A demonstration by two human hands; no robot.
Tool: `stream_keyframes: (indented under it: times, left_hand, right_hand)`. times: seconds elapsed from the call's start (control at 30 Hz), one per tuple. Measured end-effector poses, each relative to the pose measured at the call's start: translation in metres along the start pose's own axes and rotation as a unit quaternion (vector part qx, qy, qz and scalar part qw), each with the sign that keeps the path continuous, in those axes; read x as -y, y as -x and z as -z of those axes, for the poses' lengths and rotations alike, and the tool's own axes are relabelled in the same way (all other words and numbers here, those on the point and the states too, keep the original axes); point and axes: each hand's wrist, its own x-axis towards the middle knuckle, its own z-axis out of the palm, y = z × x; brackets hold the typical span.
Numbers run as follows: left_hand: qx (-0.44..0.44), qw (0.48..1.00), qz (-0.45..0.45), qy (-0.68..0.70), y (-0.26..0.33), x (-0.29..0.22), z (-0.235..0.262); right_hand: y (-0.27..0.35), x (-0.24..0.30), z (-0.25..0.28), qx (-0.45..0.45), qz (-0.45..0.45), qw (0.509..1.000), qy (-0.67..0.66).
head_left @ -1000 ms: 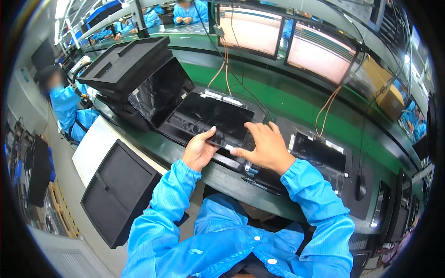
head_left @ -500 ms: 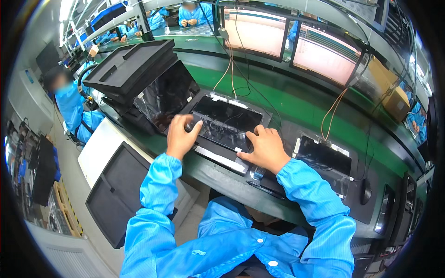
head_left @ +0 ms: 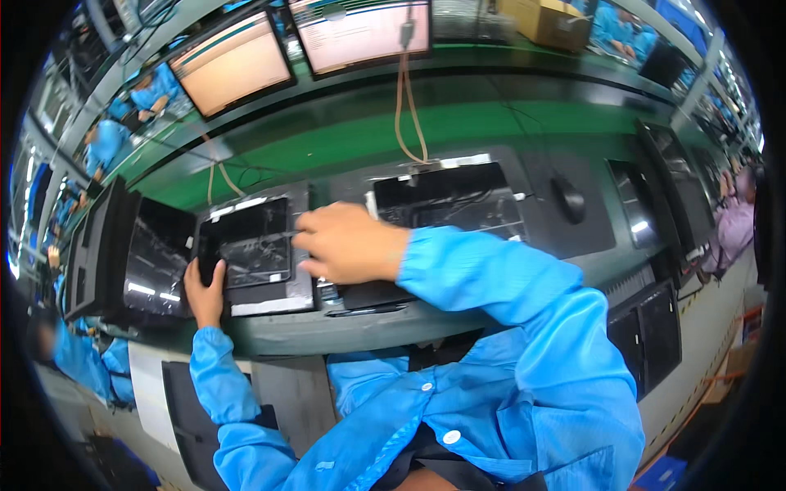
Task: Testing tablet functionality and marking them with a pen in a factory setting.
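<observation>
Head view, swung rightward since earlier, left hand [head_left: 205, 295] spread at dark panel [head_left: 255, 250], right hand [head_left: 348, 241] half-open beside it

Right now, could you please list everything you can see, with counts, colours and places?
Screen panels: two, black, mid-bench
Bench: one, green, middle
Monitors: two, black-framed, upper left
Cable loops: two, tan, behind screen panels
Mouse: one, black, right of screen panels
Pen: one, dark, front edge
Stacked trays: count unclear, black, far left
Glossy panel: one, black, beside trays
Loose tray: one, dark, lower left
Flat panels: several, black, far right
Box: one, brown, upper right
Co-workers: several, blue or lilac clothes, background
Jacket: one, blue, lower centre
Left hand: one, bare, left screen panel's left edge
Right hand: one, bare, left screen panel's right edge
</observation>
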Motion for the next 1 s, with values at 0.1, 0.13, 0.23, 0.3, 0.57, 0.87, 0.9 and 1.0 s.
stream_keyframes:
  times: [0.1,0.13,0.23,0.3,0.57,0.87,0.9,1.0]
  left_hand:
    - [-0.115,0.991,-0.036,0.061,0.023,-0.034,-0.001]
    - [-0.127,0.983,-0.059,0.118,0.037,-0.062,0.006]
    - [0.051,0.952,-0.186,0.237,0.085,-0.201,0.006]
    - [0.141,0.898,-0.37,0.189,0.106,-0.276,-0.01]
    - [0.235,0.869,-0.432,0.058,0.151,-0.38,-0.11]
    - [0.026,0.878,-0.472,0.072,0.144,-0.371,-0.115]
    - [0.015,0.878,-0.468,0.097,0.14,-0.375,-0.102]
    - [-0.021,0.869,-0.463,0.174,0.135,-0.353,-0.071]
  right_hand:
    - [0.093,-0.043,0.104,0.02,-0.103,0.993,0.054]
    - [0.125,-0.054,0.134,0.048,-0.205,0.977,0.041]
    - [0.239,-0.101,0.157,0.015,-0.281,0.945,0.164]
    - [0.273,-0.107,0.145,0.001,-0.29,0.946,0.142]
    - [0.271,-0.115,0.147,0.012,-0.167,0.977,0.136]
    - [0.224,-0.091,0.196,0.035,-0.22,0.973,0.059]
    - [0.228,-0.086,0.203,-0.008,-0.229,0.971,0.062]
    - [0.259,-0.088,0.218,-0.058,-0.3,0.952,0.023]
